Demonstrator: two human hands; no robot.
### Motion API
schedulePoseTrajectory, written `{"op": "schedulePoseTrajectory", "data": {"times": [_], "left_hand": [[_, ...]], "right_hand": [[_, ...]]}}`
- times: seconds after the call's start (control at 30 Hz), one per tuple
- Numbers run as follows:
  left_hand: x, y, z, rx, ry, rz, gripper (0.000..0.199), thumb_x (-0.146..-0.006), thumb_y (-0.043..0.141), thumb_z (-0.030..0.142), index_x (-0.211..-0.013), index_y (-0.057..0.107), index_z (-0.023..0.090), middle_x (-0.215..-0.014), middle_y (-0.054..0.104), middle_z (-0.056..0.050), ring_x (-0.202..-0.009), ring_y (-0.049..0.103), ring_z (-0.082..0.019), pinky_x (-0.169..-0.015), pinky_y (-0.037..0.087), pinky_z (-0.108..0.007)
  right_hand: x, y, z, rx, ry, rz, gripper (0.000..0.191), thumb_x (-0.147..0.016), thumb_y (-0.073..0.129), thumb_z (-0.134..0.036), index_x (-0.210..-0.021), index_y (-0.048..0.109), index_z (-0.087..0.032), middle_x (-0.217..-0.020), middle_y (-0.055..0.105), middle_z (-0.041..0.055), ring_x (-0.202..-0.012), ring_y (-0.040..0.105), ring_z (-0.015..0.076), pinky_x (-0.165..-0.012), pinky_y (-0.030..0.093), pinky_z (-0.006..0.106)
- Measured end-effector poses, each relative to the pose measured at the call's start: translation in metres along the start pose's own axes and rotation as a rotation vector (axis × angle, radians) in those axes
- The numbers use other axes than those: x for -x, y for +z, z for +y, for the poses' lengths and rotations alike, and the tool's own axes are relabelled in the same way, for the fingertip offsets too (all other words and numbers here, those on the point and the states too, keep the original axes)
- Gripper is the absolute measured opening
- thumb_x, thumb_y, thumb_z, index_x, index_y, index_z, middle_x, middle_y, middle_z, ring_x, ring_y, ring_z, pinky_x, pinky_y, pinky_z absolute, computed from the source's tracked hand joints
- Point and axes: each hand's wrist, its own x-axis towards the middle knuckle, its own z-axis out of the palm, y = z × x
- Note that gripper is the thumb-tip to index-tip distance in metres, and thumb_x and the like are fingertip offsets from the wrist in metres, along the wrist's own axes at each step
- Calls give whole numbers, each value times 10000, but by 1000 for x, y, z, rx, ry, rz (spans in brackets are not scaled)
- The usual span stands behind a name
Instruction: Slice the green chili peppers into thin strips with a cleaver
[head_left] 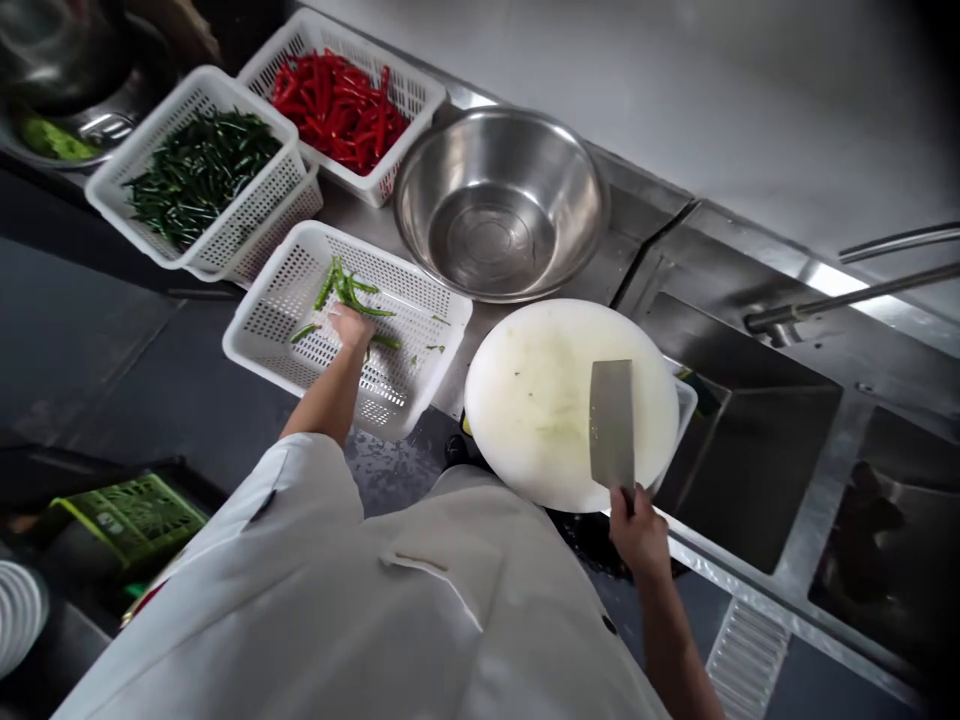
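My left hand (352, 325) reaches into a white plastic basket (289, 290), closed around several long green chilies (345, 285) whose tips stick out past the fingers. One more green chili (304, 333) and a few small bits lie on the basket floor. In my right hand (639, 530) is the handle of a cleaver (612, 420), its broad blade flat over the right side of a round white cutting board (525, 370). Faint green stains and tiny specks mark the board.
Behind the board stands a wide steel basin (495, 225). Further left are a basket of red chilies (341, 110) and stacked baskets with dark green chilies (202, 175). On the right are a sink (750, 470) and a faucet (780, 325). A green crate (131, 520) sits low left.
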Motion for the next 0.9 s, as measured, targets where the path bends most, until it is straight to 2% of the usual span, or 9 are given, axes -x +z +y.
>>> {"op": "schedulePoseTrajectory", "data": {"times": [0.1, 0.2, 0.33, 0.43, 0.53, 0.6, 0.73, 0.8, 0.9], "left_hand": [[-12, -1, -12, -12, -37, 8, 687, -942, 641, 235, -1507, 422, -89, -1455, 554, -380, -1300, 643, -402, -1070, 530, -463], [-35, -21, -24, -51, -5, -18, 452, -935, 630, 227, -1290, 627, -53, -1263, 684, -341, -1224, 689, -417, -1024, 549, -495], [-61, -46, -21, -110, 139, 69, 472, -972, 574, 222, -1359, 585, -48, -1421, 594, -336, -1444, 524, -411, -1217, 410, -517], [-67, -46, -3, -99, 172, 154, 666, -964, 673, 387, -1464, 493, -12, -1560, 461, -328, -1527, 394, -422, -1262, 327, -558], [-60, -40, 18, -22, 111, 155, 865, -917, 783, 475, -1500, 402, -37, -1599, 367, -360, -1525, 369, -422, -1241, 276, -572], [-51, -38, 30, 47, 61, 120, 795, -966, 745, 480, -1444, 425, -69, -1558, 396, -370, -1535, 341, -402, -1223, 239, -562], [-39, -42, 42, 171, 45, 93, 638, -979, 705, 558, -1228, 575, -15, -1393, 564, -316, -1536, 294, -385, -1159, 306, -570], [-37, -43, 43, 190, 159, 38, 577, -1045, 605, 555, -1101, 608, -19, -1273, 628, -275, -1499, 331, -360, -1124, 310, -586], [-37, -40, 40, 135, 488, -115, 637, -1129, 403, 537, -940, 631, -27, -1097, 679, -208, -1411, 438, -311, -1056, 328, -602]], "right_hand": [[4, 18, -11, 219, -135, 19, 409, -1028, 392, -486, -971, 649, -173, -613, 608, 74, -507, 520, 205, -543, 306, 301], [2, 22, -19, 380, -196, -44, 322, -1058, 434, -400, -978, 651, -176, -557, 524, 17, -483, 437, 167, -543, 201, 280], [-2, 21, -24, 386, -199, -34, 253, -1060, 470, -329, -993, 650, -164, -585, 513, 3, -493, 414, 148, -562, 190, 273], [-5, 21, -22, 326, -190, -22, 245, -1049, 489, -331, -1028, 658, -154, -596, 502, -5, -485, 399, 144, -559, 203, 267], [-8, 20, -19, 287, -207, -11, 263, -1039, 487, -346, -1024, 659, -147, -600, 483, -14, -482, 372, 135, -557, 200, 260], [-8, 20, -19, 278, -208, 0, 258, -1033, 488, -345, -1000, 655, -151, -596, 464, -22, -483, 349, 127, -559, 190, 259], [-7, 20, -27, 285, -186, 1, 223, -1030, 495, -321, -925, 628, -177, -585, 430, -34, -498, 318, 119, -568, 170, 265], [-5, 20, -31, 290, -179, -10, 223, -1033, 489, -319, -907, 615, -184, -583, 413, -40, -508, 301, 117, -575, 162, 266], [-4, 20, -34, 307, -167, -18, 235, -1043, 478, -327, -918, 612, -179, -588, 388, -50, -517, 269, 113, -579, 149, 268]]}}
